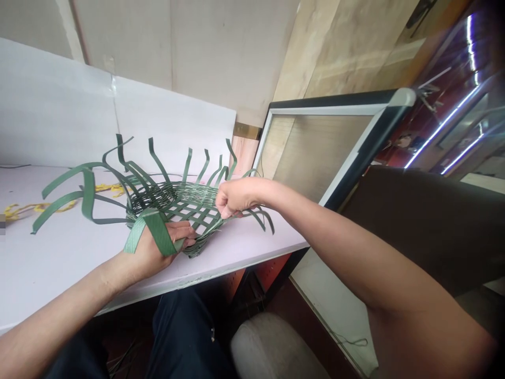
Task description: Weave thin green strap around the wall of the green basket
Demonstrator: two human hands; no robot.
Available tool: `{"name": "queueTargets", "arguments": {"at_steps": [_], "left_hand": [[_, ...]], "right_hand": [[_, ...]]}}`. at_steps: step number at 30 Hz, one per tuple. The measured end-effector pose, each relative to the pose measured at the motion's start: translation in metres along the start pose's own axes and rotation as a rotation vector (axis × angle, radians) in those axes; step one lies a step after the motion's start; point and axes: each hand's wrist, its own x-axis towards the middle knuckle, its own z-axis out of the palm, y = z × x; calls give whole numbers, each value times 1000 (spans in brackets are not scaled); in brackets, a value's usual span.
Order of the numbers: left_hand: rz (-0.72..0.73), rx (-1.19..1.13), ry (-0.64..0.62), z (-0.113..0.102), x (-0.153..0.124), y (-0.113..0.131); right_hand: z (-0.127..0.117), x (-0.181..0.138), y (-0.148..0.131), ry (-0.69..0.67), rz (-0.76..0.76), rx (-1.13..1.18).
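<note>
As laid flat near white table point(59, 263) edge: half-woven basket point(173, 202). Left hand point(158, 250) at 7 o'clock, closed on rim and strap point(154, 226), likely steadying. Right hand point(232, 197) at 3 o'clock, fisted on strip point(258, 216), apparently tightening.

One green woven basket point(173, 206), one left hand point(160, 251), one right hand point(233, 197), one white table point(55, 263)

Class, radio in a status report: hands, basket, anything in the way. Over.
Left hand shut on strap, near rim. Right hand shut on straps, right rim. Basket on table, ends loose. Yellow strips left, apart.
</note>
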Motion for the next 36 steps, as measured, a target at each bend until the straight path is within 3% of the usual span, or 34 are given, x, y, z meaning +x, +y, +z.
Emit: {"name": "queueTargets", "arguments": {"at_steps": [3,6,9,12,15,18,24,27,29,32,36], "left_hand": [[35,-78,-95,-7,1,-5],[-40,-117,-6,-6,-4,-6],[-150,-137,66,-1,-11,-5],[-240,-161,73,2,-14,-4],[-239,-164,79,1,-12,-4],[-156,-124,146,1,-16,-7],[-84,243,242,0,-63,2],[106,285,227,0,-74,20],[159,255,247,5,-65,30],[50,310,296,18,-39,34],[6,364,223,29,-16,29]], "right_hand": [[22,12,23,33,-87,264],[63,10,28,323,-132,289],[110,-2,15,722,-10,53],[148,-8,-8,885,89,-311],[166,0,-33,911,243,-531],[169,13,-52,905,368,-589],[171,20,-60,914,342,-549],[177,20,-57,931,329,-515],[181,21,-58,942,330,-507],[185,22,-61,941,364,-500],[195,22,-61,972,359,-495]]}}
